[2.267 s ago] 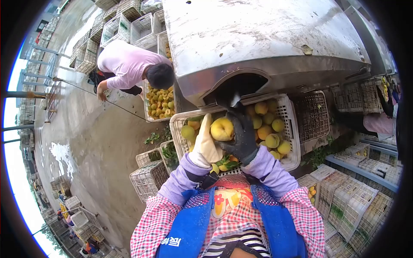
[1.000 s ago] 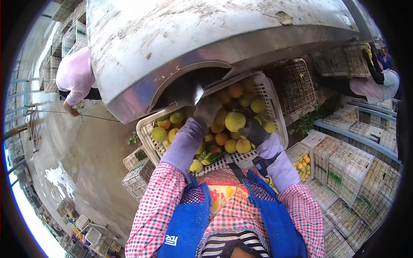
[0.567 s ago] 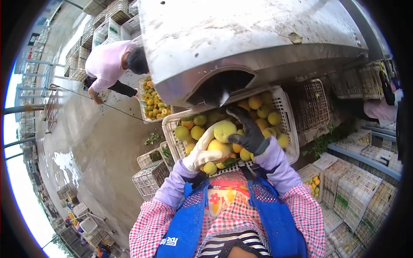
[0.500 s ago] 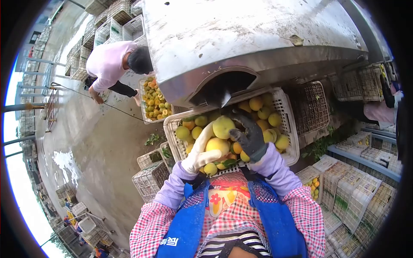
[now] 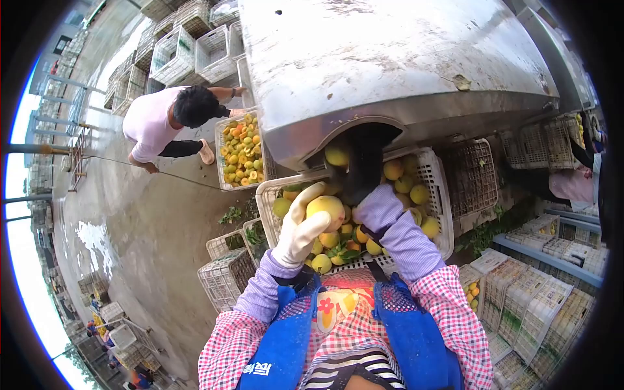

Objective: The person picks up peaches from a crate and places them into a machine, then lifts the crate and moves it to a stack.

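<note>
My left hand, in a white glove, is closed around a yellow peach above the crate. My right hand, in a black glove, reaches into the dark arched opening of a metal machine. A greenish-yellow peach sits against its fingers at the opening; shadow hides part of the grip. Beneath both hands stands a white plastic crate holding several whole peaches and some green leaves.
Left of the machine, a crate holds cut fruit. A person in a pink top bends beside it, one hand near that crate. Crates stand at lower left, and stacked crates at right. A brown crate adjoins mine.
My right hand has moved forward, taking the greenish peach from beside my left hand to the machine's opening. My left hand keeps the yellow peach. The other person has reached toward the cut-fruit crate.
</note>
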`<state>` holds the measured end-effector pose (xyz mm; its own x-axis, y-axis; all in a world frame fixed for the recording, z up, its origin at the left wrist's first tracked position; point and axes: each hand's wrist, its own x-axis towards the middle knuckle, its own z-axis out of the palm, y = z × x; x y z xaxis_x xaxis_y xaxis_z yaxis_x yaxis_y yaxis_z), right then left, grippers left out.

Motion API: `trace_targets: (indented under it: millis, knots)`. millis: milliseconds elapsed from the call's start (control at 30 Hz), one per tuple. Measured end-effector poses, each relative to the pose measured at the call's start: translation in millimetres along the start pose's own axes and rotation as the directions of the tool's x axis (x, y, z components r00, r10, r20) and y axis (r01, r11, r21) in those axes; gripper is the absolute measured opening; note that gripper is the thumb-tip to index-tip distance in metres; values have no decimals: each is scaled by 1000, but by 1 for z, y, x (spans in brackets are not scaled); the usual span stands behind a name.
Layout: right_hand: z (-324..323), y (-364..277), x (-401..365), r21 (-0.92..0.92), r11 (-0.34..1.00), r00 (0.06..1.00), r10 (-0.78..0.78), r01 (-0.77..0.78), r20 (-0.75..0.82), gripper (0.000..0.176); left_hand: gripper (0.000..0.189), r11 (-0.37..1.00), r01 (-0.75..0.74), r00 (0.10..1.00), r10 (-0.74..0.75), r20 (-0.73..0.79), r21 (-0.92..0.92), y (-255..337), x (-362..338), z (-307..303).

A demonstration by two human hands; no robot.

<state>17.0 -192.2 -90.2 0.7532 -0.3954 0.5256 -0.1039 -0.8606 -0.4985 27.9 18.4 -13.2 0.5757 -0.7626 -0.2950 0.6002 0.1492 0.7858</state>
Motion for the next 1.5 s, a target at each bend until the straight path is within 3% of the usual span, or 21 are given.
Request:
trace_targets:
  millis: [133, 267, 367, 433, 500, 533, 633, 667, 733, 800, 867, 967, 1100, 1167, 1200, 1267, 1333, 1367, 1400, 1467, 1500]
  knots:
    - [17, 3, 28, -34, 990, 980, 141, -137, 144, 81, 56, 952, -100, 994, 80, -80, -290, -7, 6, 3]
    - [-56, -34, 38, 211, 978, 945, -74, 6, 319, 85, 49, 871, -53, 996, 11, -88, -488, -16, 14, -1]
    - [-88, -55, 10, 350, 936, 901, -183, 37, 394, 88, 52, 963, -56, 995, 74, 60, -265, -5, 15, 2]
    - [-82, -60, -34, 374, 927, 905, -146, -15, 400, 89, 58, 893, -342, 934, 358, -2, 292, 5, 9, 22]
    - [-81, -64, -49, 628, 737, 936, 15, -248, 351, 91, 59, 945, -318, 926, 291, -241, -80, -3, 12, 41]
    - [-81, -66, -52, 735, 590, 933, 98, -334, 345, 92, 57, 955, -241, 954, 200, -224, -175, -4, 10, 39]
    - [-86, -62, -55, 622, 743, 948, 50, -246, 315, 92, 51, 897, 10, 990, -71, -122, -442, -7, 5, 32]
    - [-89, -52, -52, 452, 889, 955, -61, -80, 291, 92, 50, 939, -63, 993, 24, -118, -337, -5, 4, 33]
    - [-90, -60, -52, 396, 914, 968, -17, -87, 251, 92, 49, 966, -215, 971, 227, -72, 144, -7, 10, 23]
    - [-89, -68, -50, 361, 924, 979, 54, -124, 198, 89, 50, 965, -254, 967, 254, 8, 64, -7, 19, 21]
    - [-81, -70, -35, 358, 919, 984, 131, -166, 121, 85, 53, 975, -220, 965, 212, -154, -42, -10, 23, 24]
    - [-57, -53, -3, -71, 997, 997, 32, -28, 68, 77, 58, 981, -170, 940, 132, -315, -96, -18, 25, 15]
    - [-21, -20, 43, 106, 959, 945, 235, -264, 229, 54, 56, 986, 13, 914, 56, -401, 168, -47, 27, -12]
    - [-27, -9, 48, 6, 988, 962, 152, -157, 226, 55, 50, 832, -34, 895, 273, -354, 554, -88, 42, -42]
    - [-41, -9, 43, 111, 982, 977, 132, -152, 169, 52, 47, 699, -35, 865, 380, -329, 714, -100, 49, -46]
    - [-79, -4, 24, 305, 946, 994, 99, -106, 40, 47, 45, 362, -59, 922, 377, -88, 930, -110, 52, -47]
    - [-82, 44, -41, 127, 971, 956, 167, -202, 241, 60, 45, 100, -136, 971, 209, 113, 986, -127, 57, -51]
    - [-77, 65, -71, 54, 958, 894, 241, -281, 377, 63, 47, 85, -188, 982, 33, 186, 979, -141, 65, -56]
    - [-63, 79, -94, -120, 938, 740, 332, -326, 585, 69, 49, -84, -234, 972, -10, 234, 969, -162, 69, -60]
    - [-36, 98, -137, -387, 905, 382, 426, -178, 820, 77, 53, -325, -315, 949, -129, 288, 892, -192, 76, -61]
    - [-22, 96, -150, -417, 902, 347, 429, -113, 834, 78, 54, -397, -348, 936, -193, 294, 849, -200, 80, -60]
